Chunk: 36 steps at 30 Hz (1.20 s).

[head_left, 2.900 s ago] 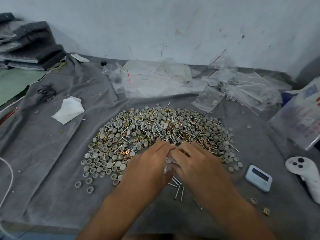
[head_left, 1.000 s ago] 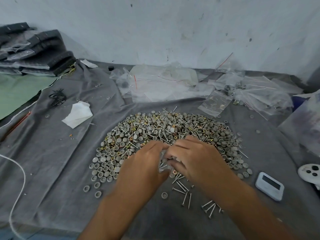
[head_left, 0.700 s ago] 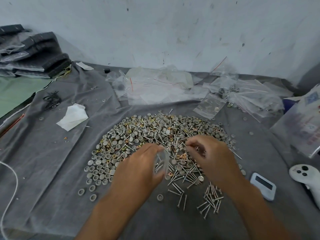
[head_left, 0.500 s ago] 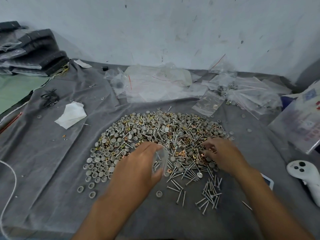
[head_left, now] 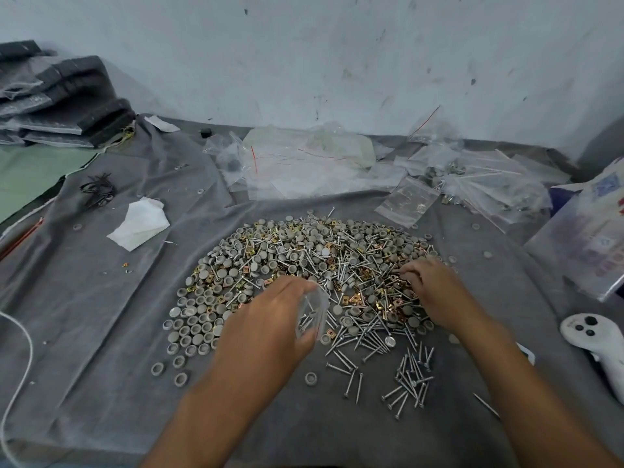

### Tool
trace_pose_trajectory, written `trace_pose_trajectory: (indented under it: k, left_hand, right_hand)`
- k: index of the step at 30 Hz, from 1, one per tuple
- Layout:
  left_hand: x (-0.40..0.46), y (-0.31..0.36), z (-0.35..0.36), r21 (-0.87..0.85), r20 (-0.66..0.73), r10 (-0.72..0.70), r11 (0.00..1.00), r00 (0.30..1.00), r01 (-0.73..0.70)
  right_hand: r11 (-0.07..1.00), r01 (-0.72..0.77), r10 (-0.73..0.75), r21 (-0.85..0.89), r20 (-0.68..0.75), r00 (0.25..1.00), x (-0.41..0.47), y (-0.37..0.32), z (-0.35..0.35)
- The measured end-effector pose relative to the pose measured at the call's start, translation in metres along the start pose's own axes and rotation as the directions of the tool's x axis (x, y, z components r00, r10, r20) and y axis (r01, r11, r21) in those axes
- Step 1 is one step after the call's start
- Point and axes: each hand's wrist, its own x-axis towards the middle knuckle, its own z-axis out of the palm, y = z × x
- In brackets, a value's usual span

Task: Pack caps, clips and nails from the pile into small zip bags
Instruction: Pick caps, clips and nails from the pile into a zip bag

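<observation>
A grey cloth (head_left: 101,332) covers my table. To my left on it lie a crumpled white tissue (head_left: 140,223) and a tangle of black bands (head_left: 98,190); to my right, a white controller (head_left: 597,346). Dark foam sheets (head_left: 60,96) are stacked far left.

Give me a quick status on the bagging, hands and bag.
Left hand holds small zip bag, nails inside. Right hand picking in the pile, among brass clips. Nothing in the way.

Grey cloth (head_left: 101,332) (creased) under pile (head_left: 304,261), tissue (head_left: 140,222), bags (head_left: 304,163)
</observation>
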Motion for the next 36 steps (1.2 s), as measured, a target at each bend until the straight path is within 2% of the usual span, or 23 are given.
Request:
trace_pose_trajectory:
  k: [5,17,19,20,23,25,27,29,32,36]
  left_hand:
    - [0.000,0.003,-0.001,-0.011,0.018,0.002,1.000,1.000,-0.002]
    - [0.000,0.002,0.002,-0.010,0.010,0.016,1.000,1.000,-0.016]
    - [0.000,0.002,0.001,-0.015,0.011,0.017,1.000,1.000,-0.017]
    - [0.000,0.002,0.001,-0.020,0.014,0.017,1.000,1.000,-0.016]
    - [0.001,0.000,0.001,-0.030,0.018,0.005,1.000,1.000,-0.005]
    - [0.002,-0.001,0.002,-0.032,0.013,-0.004,0.999,1.000,0.005]
    - [0.003,-0.002,0.003,-0.023,0.019,-0.007,1.000,1.000,0.008]
    - [0.003,-0.002,0.003,-0.010,0.019,0.004,1.000,1.000,-0.003]
    - [0.002,-0.002,0.003,0.006,0.013,0.011,1.000,1.000,-0.011]
    - [0.002,-0.002,0.003,-0.007,0.018,0.013,1.000,1.000,-0.012]
  right_hand:
    - [0.999,0.037,-0.037,0.002,0.015,0.999,0.006,-0.017,0.008]
    - [0.975,-0.138,0.128,-0.174,-0.070,0.989,0.019,-0.050,0.031]
    - [0.988,-0.137,0.130,-0.077,-0.086,0.988,0.015,-0.055,0.020]
    - [0.992,-0.117,0.121,0.040,-0.109,0.987,0.010,-0.059,0.013]
    - [0.904,0.088,0.000,0.419,-0.207,0.978,-0.016,-0.088,-0.017]
    - [0.812,0.292,-0.205,0.505,-0.223,0.953,-0.040,-0.118,-0.032]
    - [0.781,0.477,-0.421,0.404,-0.223,0.879,-0.059,-0.141,-0.035]
    - [0.782,0.584,-0.552,0.216,-0.196,0.811,-0.069,-0.152,-0.030]
    - [0.795,0.602,-0.590,0.081,-0.128,0.797,-0.069,-0.152,-0.026]
    - [0.796,0.605,-0.603,-0.028,-0.128,0.787,-0.068,-0.152,-0.024]
